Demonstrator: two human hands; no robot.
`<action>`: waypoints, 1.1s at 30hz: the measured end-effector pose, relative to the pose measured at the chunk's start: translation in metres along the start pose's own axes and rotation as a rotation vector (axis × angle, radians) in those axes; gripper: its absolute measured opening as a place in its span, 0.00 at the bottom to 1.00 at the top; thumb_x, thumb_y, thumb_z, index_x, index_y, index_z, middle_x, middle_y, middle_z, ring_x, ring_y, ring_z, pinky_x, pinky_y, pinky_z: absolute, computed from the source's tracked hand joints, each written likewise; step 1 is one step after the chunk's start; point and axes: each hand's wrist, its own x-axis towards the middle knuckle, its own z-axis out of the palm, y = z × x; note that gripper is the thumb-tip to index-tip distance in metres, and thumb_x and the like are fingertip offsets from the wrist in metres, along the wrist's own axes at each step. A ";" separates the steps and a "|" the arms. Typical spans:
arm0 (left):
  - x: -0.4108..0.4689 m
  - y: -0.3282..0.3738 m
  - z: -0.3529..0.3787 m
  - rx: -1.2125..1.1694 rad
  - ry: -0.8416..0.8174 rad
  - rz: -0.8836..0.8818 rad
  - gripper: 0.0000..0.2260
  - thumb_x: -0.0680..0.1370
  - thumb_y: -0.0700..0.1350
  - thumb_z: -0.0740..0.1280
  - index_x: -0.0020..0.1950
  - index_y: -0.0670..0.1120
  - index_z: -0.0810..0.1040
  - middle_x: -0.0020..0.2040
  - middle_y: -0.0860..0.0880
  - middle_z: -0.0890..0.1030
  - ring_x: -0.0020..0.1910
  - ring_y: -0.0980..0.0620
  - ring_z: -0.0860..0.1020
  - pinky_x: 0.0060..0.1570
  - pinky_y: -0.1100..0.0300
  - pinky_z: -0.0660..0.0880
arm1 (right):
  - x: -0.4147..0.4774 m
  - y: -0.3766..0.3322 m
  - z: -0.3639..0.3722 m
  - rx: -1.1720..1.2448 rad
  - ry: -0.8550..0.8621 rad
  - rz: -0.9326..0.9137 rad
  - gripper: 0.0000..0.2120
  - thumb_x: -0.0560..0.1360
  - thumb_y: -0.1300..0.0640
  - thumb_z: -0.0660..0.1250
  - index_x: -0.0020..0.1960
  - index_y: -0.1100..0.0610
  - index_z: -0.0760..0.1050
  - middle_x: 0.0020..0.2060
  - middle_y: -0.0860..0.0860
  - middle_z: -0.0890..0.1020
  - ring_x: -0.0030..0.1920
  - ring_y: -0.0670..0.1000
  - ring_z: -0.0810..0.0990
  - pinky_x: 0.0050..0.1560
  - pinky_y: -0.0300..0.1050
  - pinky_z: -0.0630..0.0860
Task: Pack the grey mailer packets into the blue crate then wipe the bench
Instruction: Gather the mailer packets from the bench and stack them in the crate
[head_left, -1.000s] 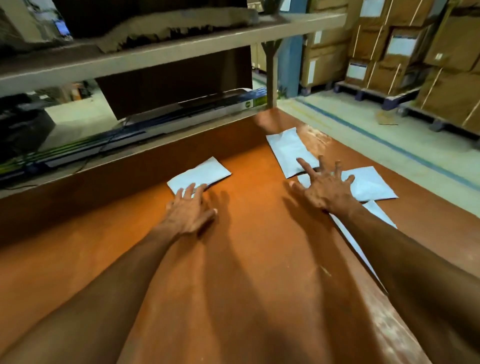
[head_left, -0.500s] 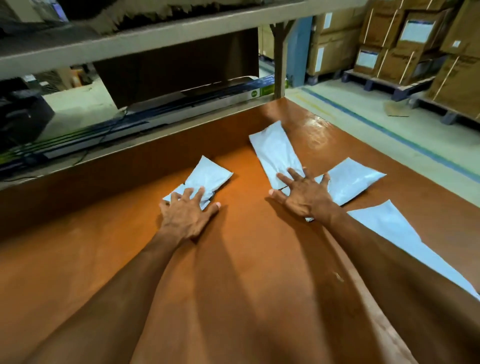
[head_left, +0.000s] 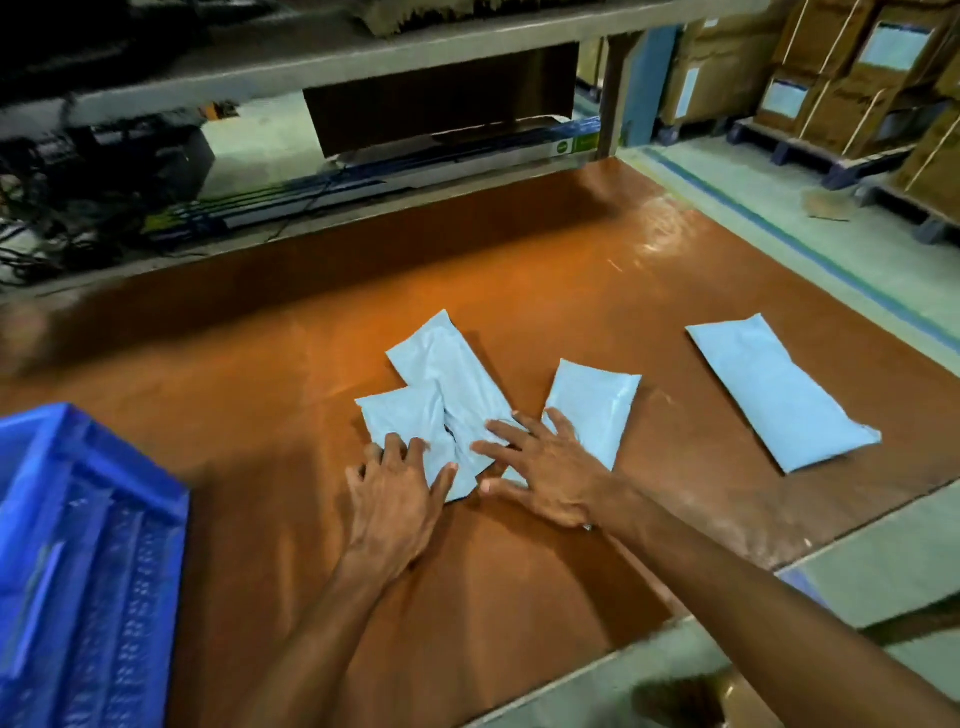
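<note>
Head view, near to far. Blue crate (head_left: 88, 561) at my near left, on desk (head_left: 519, 270). My left hand (head_left: 397, 499) flat, fingers spread, pressing near end of short packet (head_left: 405, 421); my right hand (head_left: 545, 478) likewise flat and spread across long packet (head_left: 452, 374) and third packet (head_left: 597, 410); neither hand clamped on anything. Long packet's axis runs away-left, overlapping short one. Fourth packet (head_left: 779, 395) lies well apart, far right; right hand nearer. Crate lies left of the cluster.

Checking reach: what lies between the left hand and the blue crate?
In the head view only bare bench lies between the left hand and the blue crate.
</note>
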 end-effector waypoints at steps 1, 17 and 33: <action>-0.009 -0.004 0.000 -0.034 0.013 -0.018 0.25 0.78 0.67 0.52 0.63 0.53 0.76 0.59 0.48 0.74 0.57 0.44 0.72 0.51 0.46 0.69 | -0.009 0.001 -0.005 0.033 0.030 -0.033 0.30 0.79 0.29 0.41 0.77 0.37 0.52 0.79 0.42 0.53 0.79 0.48 0.45 0.75 0.62 0.36; -0.025 -0.040 -0.002 -0.142 -0.240 -0.084 0.29 0.77 0.71 0.50 0.77 0.66 0.52 0.81 0.56 0.47 0.79 0.43 0.47 0.74 0.38 0.49 | -0.059 0.142 -0.038 0.172 0.113 0.788 0.31 0.78 0.31 0.37 0.78 0.39 0.53 0.80 0.47 0.51 0.78 0.59 0.52 0.73 0.67 0.49; -0.113 -0.115 -0.017 -0.245 -0.170 -0.319 0.33 0.77 0.71 0.52 0.79 0.60 0.52 0.81 0.50 0.46 0.79 0.40 0.42 0.74 0.37 0.49 | -0.020 -0.141 0.023 0.031 0.314 0.313 0.32 0.77 0.30 0.43 0.76 0.43 0.60 0.78 0.49 0.59 0.77 0.55 0.57 0.75 0.57 0.50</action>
